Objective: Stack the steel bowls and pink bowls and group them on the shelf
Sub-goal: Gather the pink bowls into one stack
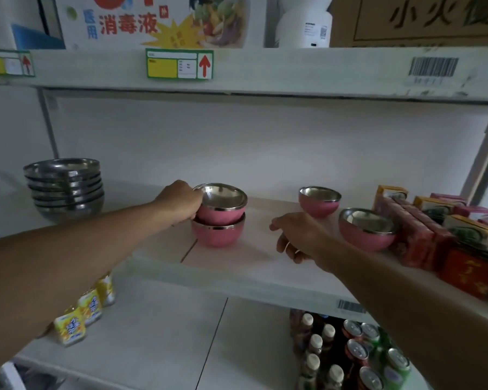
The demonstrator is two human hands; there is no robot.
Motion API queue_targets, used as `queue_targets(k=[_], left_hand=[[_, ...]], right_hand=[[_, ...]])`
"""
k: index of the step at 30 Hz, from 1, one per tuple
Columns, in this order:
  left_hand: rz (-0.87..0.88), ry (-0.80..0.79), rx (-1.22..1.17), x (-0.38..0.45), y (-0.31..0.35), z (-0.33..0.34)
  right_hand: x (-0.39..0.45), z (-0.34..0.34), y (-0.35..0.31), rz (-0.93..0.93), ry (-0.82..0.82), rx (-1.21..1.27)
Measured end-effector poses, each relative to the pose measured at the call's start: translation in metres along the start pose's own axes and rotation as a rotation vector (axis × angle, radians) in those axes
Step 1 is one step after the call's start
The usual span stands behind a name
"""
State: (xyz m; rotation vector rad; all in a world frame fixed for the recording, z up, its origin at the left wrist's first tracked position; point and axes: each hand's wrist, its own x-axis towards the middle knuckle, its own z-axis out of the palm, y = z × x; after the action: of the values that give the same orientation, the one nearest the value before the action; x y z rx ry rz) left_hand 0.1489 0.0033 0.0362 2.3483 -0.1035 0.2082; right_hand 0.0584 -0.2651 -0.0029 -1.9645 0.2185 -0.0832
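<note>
**Q:** Where do the bowls stand?

**A:** Two pink bowls [219, 218], steel-lined, sit nested one in the other at mid-shelf [265, 266]. The left hand [181, 199] grips the upper bowl at its left rim, fingers curled about the side. Two further pink bowls stand singly to the right: a rear bowl [319, 201] near the back wall and a front bowl [366, 229] just beside the red cartons [423, 235]. A stack of steel bowls [65, 187] stands at the far left of the same shelf, well apart from the pink ones.

**Q:** And the right hand?

**A:** The right hand [299, 237] hovers above the shelf between the nested pair and the front bowl, fingers loosely bent, holding nothing.

**Q:** What surrounds them?

**A:** Above, a shelf edge bears a yellow label [179, 64] with a red arrow and a barcode sticker [433, 67]. Below, yellow drink cartons [82, 313] lie left; bottles and cans [350, 350] stand right.
</note>
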Motion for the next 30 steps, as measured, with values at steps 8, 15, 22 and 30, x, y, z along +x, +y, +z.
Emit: queue_targets(k=[8, 15, 22, 30], left_hand=[[-0.095, -0.03, 0.057, -0.004, -0.009, 0.005], [0.027, 0.032, 0.238, -0.025, -0.052, -0.019], [0.235, -0.048, 0.473, -0.074, -0.089, -0.034], [0.341, 0.016, 0.464, -0.111, -0.066, -0.024]], right_hand=[[-0.01, 0.0, 0.009, -0.012, -0.016, -0.103], [-0.011, -0.015, 0.012, -0.102, 0.072, -0.372], [-0.002, -0.022, 0.01, -0.311, 0.107, -0.895], [-0.04, -0.022, 0.006, -0.302, 0.093, -1.072]])
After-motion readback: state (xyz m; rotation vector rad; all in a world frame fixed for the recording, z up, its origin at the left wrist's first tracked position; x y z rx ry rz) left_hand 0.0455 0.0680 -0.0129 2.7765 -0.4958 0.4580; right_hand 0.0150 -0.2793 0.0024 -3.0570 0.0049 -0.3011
